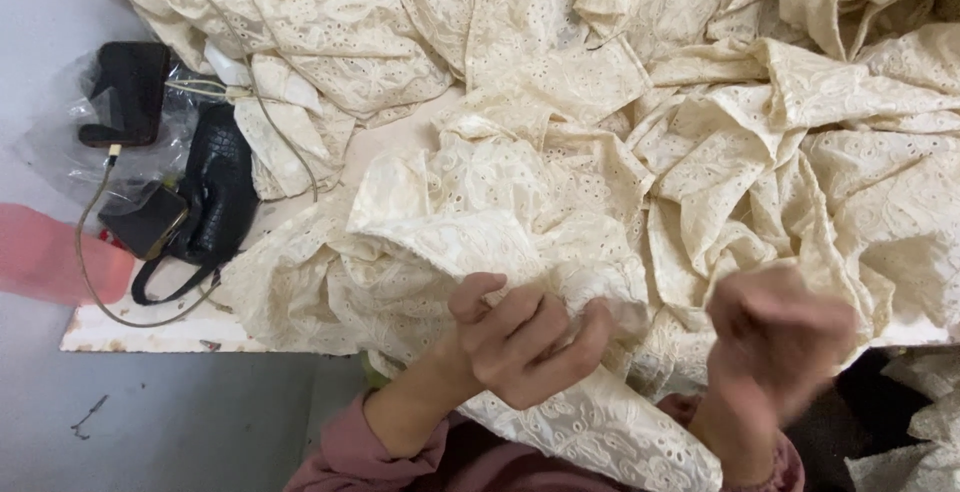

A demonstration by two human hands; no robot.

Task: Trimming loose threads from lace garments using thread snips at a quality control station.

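A person's left hand [525, 342], at six o'clock, is closed in a grip on crumpled cream eyelet lace fabric [600, 152] heaped across the white surface [150, 327]. The blurred right hand [780, 337], at four o'clock, is fisted; whether it grips fabric is unclear. A black handbag [215, 192] lies at nine o'clock.

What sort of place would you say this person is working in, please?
Probably a garment or sewing workshop. A big heap of cream eyelet lace fabric covers the white worktable, the left hand grips a piece of it, and a black handbag and phone lie at the table's edge.
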